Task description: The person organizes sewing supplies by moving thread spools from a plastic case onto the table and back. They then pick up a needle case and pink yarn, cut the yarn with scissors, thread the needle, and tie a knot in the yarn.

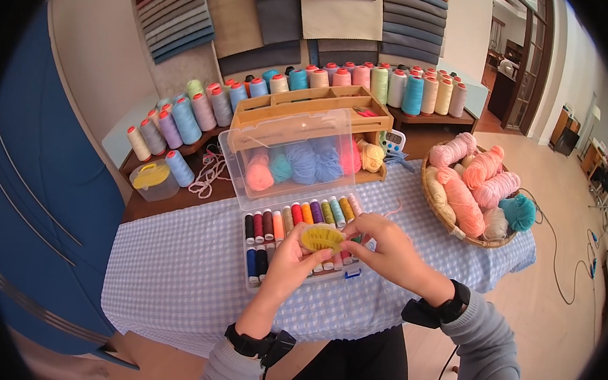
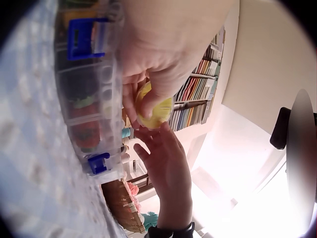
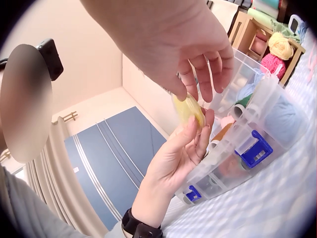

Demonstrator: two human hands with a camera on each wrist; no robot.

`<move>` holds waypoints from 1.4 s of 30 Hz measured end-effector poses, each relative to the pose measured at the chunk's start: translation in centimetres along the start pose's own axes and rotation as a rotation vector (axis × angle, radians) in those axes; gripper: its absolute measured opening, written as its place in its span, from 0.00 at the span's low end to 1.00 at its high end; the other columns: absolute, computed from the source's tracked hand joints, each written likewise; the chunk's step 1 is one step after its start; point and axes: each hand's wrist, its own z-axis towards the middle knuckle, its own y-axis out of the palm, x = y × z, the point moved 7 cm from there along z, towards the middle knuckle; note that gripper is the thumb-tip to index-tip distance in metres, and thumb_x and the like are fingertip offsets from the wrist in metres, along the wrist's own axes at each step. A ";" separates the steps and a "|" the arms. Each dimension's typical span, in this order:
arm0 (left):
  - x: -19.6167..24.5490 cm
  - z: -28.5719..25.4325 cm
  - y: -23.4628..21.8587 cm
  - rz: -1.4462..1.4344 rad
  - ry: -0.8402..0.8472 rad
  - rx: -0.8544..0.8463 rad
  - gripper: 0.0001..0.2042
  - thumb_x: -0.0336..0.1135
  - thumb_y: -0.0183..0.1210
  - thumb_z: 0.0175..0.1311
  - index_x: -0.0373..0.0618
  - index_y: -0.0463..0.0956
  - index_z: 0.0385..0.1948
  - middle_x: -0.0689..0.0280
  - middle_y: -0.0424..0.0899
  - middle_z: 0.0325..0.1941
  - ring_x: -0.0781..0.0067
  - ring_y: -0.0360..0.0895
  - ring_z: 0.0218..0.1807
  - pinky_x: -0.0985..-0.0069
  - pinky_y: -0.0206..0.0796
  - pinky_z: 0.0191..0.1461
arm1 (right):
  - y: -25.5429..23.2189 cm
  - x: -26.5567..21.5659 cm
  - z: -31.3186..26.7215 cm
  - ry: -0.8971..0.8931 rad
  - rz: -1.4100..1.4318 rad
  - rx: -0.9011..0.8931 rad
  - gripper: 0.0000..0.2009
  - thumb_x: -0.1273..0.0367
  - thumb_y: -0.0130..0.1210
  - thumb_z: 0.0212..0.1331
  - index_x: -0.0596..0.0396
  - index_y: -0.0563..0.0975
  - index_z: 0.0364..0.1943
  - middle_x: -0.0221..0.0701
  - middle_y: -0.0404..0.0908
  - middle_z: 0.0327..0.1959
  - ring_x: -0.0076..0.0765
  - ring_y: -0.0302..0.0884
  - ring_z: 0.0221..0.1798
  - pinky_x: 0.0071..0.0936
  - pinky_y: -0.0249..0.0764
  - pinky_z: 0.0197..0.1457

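A round yellow case (image 1: pixel 322 238) with a clear rim is held above the open clear box (image 1: pixel 256 199) of thread spools. The left hand (image 1: pixel 287 261) grips its left side, with the thumb across its face in the left wrist view. At its right edge the right hand (image 1: pixel 389 249) pinches it between thumb and fingertips. In the right wrist view the yellow case (image 3: pixel 188 110) is tilted, with the left hand (image 3: pixel 171 161) under it and the right thumb at its upper edge. Rows of coloured spools (image 1: pixel 297 213) lie in the box; the hands hide part of them.
Behind the box's raised lid stands a wooden organizer (image 1: pixel 281 110). To the right is a wicker basket (image 1: pixel 434 206) of yarn, and at the left a small container with a yellow lid (image 1: pixel 153 176). Thread cones (image 1: pixel 186 121) line the back shelves. Checkered cloth (image 1: pixel 167 265) covers the table.
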 end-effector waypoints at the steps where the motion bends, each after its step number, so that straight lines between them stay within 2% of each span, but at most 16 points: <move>1: -0.2 0.0 0.2 0.012 -0.028 -0.023 0.19 0.21 0.55 0.55 0.39 0.62 0.48 0.62 0.74 0.45 0.74 0.73 0.48 0.78 0.66 0.52 | 0.0 0.1 0.0 0.000 0.000 0.002 0.07 0.70 0.55 0.51 0.58 0.74 0.33 0.36 0.77 0.28 0.40 0.73 0.36 0.31 0.68 0.40; 4: 0.2 -0.1 0.6 0.071 -0.019 -0.020 0.18 0.20 0.56 0.54 0.39 0.63 0.46 0.63 0.75 0.43 0.75 0.73 0.47 0.79 0.66 0.51 | -0.3 0.7 0.0 0.025 0.011 0.046 0.07 0.70 0.54 0.52 0.59 0.73 0.31 0.35 0.77 0.27 0.36 0.74 0.33 0.28 0.68 0.37; 6: 0.4 0.0 0.6 0.104 0.010 -0.045 0.18 0.22 0.57 0.54 0.39 0.62 0.46 0.63 0.75 0.41 0.75 0.74 0.46 0.80 0.67 0.50 | -2.0 2.5 -0.3 0.181 0.086 0.155 0.07 0.70 0.53 0.54 0.59 0.73 0.31 0.36 0.77 0.27 0.32 0.74 0.28 0.24 0.68 0.33; 10: 0.9 -0.1 1.0 0.147 0.033 -0.014 0.17 0.23 0.58 0.53 0.39 0.64 0.45 0.63 0.75 0.37 0.76 0.74 0.45 0.80 0.67 0.49 | -5.7 6.0 -1.7 0.242 0.278 0.351 0.07 0.69 0.46 0.60 0.59 0.68 0.30 0.29 0.70 0.19 0.23 0.69 0.22 0.20 0.65 0.27; 14: 0.3 0.0 1.0 0.247 0.068 -0.020 0.13 0.23 0.59 0.53 0.39 0.68 0.41 0.65 0.76 0.36 0.77 0.74 0.43 0.80 0.68 0.47 | -8.0 8.1 -4.2 0.378 0.065 0.265 0.09 0.67 0.44 0.61 0.58 0.65 0.28 0.28 0.68 0.17 0.22 0.67 0.19 0.20 0.63 0.24; 16: 0.5 -0.1 1.6 0.345 0.068 -0.048 0.08 0.24 0.59 0.52 0.38 0.72 0.34 0.66 0.76 0.36 0.78 0.74 0.41 0.81 0.68 0.45 | -7.3 9.6 -5.9 0.585 -0.057 0.076 0.08 0.67 0.44 0.61 0.58 0.66 0.30 0.30 0.69 0.16 0.25 0.66 0.15 0.24 0.64 0.21; 17: 0.6 0.0 1.7 0.345 0.068 -0.051 0.08 0.24 0.59 0.52 0.38 0.72 0.34 0.66 0.76 0.36 0.78 0.74 0.41 0.81 0.68 0.45 | -7.1 10.0 -6.6 0.594 -0.092 0.054 0.09 0.66 0.43 0.60 0.59 0.67 0.31 0.35 0.72 0.17 0.31 0.69 0.13 0.29 0.65 0.19; 20: 1.3 0.0 2.6 0.442 0.086 -0.086 0.07 0.25 0.60 0.52 0.38 0.74 0.31 0.66 0.76 0.35 0.79 0.75 0.38 0.82 0.67 0.43 | -6.6 10.3 -7.9 0.645 -0.207 -0.049 0.08 0.66 0.42 0.61 0.58 0.66 0.32 0.31 0.69 0.13 0.28 0.67 0.12 0.26 0.64 0.16; 22: 2.4 -0.2 3.6 0.676 0.134 -0.110 0.04 0.25 0.59 0.52 0.39 0.75 0.29 0.68 0.74 0.33 0.79 0.73 0.37 0.83 0.65 0.39 | -6.4 11.6 -8.3 0.568 -0.300 -0.050 0.09 0.66 0.42 0.60 0.58 0.66 0.33 0.36 0.72 0.15 0.32 0.69 0.13 0.28 0.65 0.16; 24: 2.4 -0.5 4.6 0.779 0.216 -0.120 0.05 0.26 0.59 0.51 0.40 0.75 0.29 0.66 0.73 0.32 0.75 0.73 0.36 0.81 0.65 0.38 | -6.3 11.9 -8.5 0.610 -0.419 -0.087 0.11 0.64 0.43 0.58 0.59 0.67 0.35 0.47 0.77 0.27 0.52 0.75 0.28 0.42 0.70 0.35; 26: 2.6 -0.6 5.6 0.881 0.298 -0.127 0.05 0.28 0.60 0.50 0.40 0.75 0.29 0.65 0.73 0.30 0.71 0.73 0.35 0.78 0.65 0.38 | -6.2 12.1 -8.4 0.528 -0.467 -0.056 0.11 0.64 0.44 0.57 0.58 0.67 0.36 0.46 0.77 0.26 0.52 0.75 0.27 0.42 0.70 0.34; 28: 3.5 -1.0 6.8 1.082 0.462 -0.126 0.06 0.31 0.59 0.49 0.41 0.75 0.27 0.61 0.72 0.28 0.60 0.71 0.37 0.69 0.64 0.41 | -6.2 11.5 -8.2 0.444 -0.515 -0.026 0.12 0.64 0.46 0.56 0.58 0.67 0.37 0.45 0.77 0.25 0.52 0.75 0.27 0.42 0.70 0.33; 31: 3.3 -0.8 7.0 1.148 0.455 -0.108 0.06 0.30 0.60 0.47 0.42 0.74 0.25 0.62 0.73 0.28 0.61 0.71 0.36 0.68 0.64 0.42 | -6.2 8.8 -7.4 0.406 -0.708 0.036 0.13 0.64 0.48 0.55 0.58 0.67 0.38 0.42 0.77 0.22 0.52 0.75 0.25 0.42 0.70 0.30; 34: 3.1 -0.6 6.8 1.144 0.401 -0.096 0.06 0.31 0.60 0.48 0.41 0.74 0.24 0.62 0.73 0.28 0.60 0.71 0.36 0.67 0.63 0.40 | -5.6 6.2 -6.5 0.303 -0.630 0.033 0.12 0.65 0.50 0.54 0.56 0.68 0.39 0.40 0.76 0.20 0.51 0.74 0.24 0.42 0.69 0.28; 37: 3.2 -0.8 7.1 1.217 0.413 -0.079 0.05 0.30 0.60 0.48 0.41 0.75 0.24 0.62 0.73 0.28 0.60 0.71 0.36 0.68 0.63 0.40 | -4.1 3.8 -6.0 0.032 -0.417 -0.001 0.09 0.70 0.51 0.52 0.52 0.70 0.39 0.39 0.75 0.19 0.49 0.75 0.25 0.41 0.70 0.29; 42: 3.1 -0.9 7.6 1.317 0.414 -0.067 0.04 0.29 0.58 0.48 0.40 0.75 0.23 0.62 0.73 0.27 0.61 0.71 0.36 0.68 0.64 0.41 | -2.6 1.9 -5.5 -0.126 -0.446 -0.057 0.08 0.72 0.52 0.49 0.52 0.71 0.35 0.38 0.76 0.24 0.45 0.76 0.28 0.37 0.71 0.29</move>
